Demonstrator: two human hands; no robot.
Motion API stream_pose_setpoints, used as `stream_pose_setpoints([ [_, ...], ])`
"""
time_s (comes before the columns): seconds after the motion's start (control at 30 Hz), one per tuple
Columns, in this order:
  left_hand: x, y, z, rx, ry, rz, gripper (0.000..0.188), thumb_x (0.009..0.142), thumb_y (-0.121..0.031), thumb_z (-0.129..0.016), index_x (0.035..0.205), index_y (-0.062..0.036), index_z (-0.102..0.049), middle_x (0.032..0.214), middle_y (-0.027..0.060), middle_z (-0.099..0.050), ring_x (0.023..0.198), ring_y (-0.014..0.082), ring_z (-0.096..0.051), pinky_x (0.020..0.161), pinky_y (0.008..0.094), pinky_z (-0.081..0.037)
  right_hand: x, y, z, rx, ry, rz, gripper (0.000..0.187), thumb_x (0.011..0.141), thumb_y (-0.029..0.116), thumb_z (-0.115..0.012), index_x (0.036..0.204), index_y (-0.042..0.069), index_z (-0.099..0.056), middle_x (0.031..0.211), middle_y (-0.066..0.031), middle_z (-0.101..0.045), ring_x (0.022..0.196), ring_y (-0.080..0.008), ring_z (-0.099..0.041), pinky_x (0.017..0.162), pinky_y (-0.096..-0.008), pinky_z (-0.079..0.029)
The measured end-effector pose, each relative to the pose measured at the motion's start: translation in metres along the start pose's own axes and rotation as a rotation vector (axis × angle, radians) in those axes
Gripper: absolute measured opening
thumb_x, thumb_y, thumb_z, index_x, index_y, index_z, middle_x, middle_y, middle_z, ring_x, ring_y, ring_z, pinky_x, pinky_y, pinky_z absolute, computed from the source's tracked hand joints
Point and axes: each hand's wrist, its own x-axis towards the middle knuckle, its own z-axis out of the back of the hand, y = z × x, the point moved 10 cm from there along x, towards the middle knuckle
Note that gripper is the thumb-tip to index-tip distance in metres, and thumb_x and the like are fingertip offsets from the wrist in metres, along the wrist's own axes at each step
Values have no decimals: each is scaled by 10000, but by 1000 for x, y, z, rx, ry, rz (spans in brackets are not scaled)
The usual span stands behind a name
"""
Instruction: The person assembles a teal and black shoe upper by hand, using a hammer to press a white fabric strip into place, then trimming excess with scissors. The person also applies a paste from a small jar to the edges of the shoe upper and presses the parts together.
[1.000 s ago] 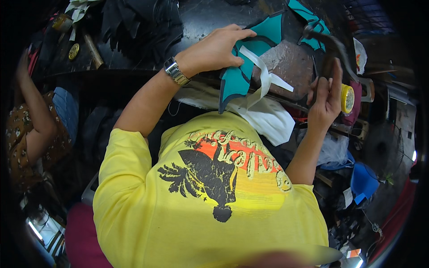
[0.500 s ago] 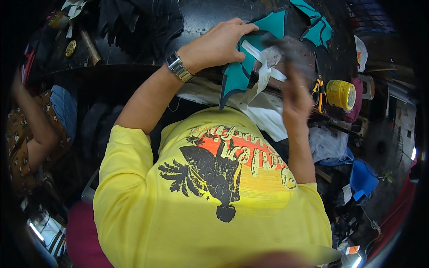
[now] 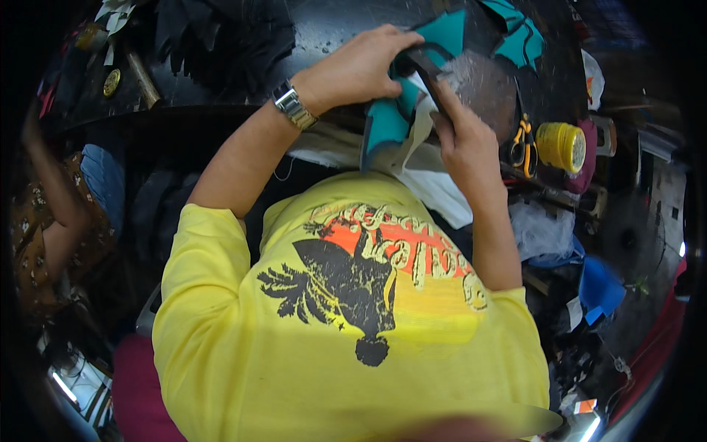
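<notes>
At the table edge my left hand [image 3: 361, 68] is closed on a teal shoe-upper piece [image 3: 386, 125] with black trim, thumb and forefinger on either side of its bend. My right hand [image 3: 473, 144] grips a hammer [image 3: 433, 82] by its dark handle. The hammer's head is down on the piece between my left thumb and forefinger, which partly hide it. A white strip [image 3: 420, 129] hangs from the piece below the hammer. More teal pieces with black trim [image 3: 520, 44] lie farther back on the right.
A worn block [image 3: 486, 92] sits on the black table under the work. Orange-handled pliers [image 3: 524, 147] and a yellow tub [image 3: 561, 146] are at the right. Dark cut pieces [image 3: 221, 37] and a wooden stick [image 3: 143, 79] lie left. Another person's arm [image 3: 62, 184] is at far left.
The hammer, blurred and raised to the right before, has come left and down onto the teal piece. My right hand has moved left with it; the left hand stays almost in place.
</notes>
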Motion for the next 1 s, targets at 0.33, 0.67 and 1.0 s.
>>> stream_pose_setpoints([
  [0.33, -8, 6, 3, -22, 7, 95, 718, 736, -124, -784, 1403, -85, -520, 1245, 179, -597, 1060, 341, -625, 939, 379, -514, 3, 19, 74, 657, -254, 22, 536, 933, -94, -550, 1448, 46, -498, 1421, -128, -564, 1303, -180, -514, 1057, -296, -423],
  [0.67, -9, 5, 5, -8, -48, 53, 704, 754, -120, -762, 1410, -86, -508, 1216, 191, -601, 1046, 366, -625, 924, 401, -521, 10, 0, 29, 278, 3, -72, 545, 938, 115, -596, 1455, 248, -482, 1106, -199, -689, 983, -398, -669, 826, -443, -524],
  [1.0, -13, 8, 21, -52, -56, -14, 490, 845, -60, -684, 1324, -123, -603, 1321, 138, -553, 1141, 322, -594, 952, 378, -504, -15, -44, 15, 539, -6, -248, 557, 927, 52, -627, 1461, 137, -493, 1323, -152, -638, 1124, -195, -654, 949, -319, -484],
])
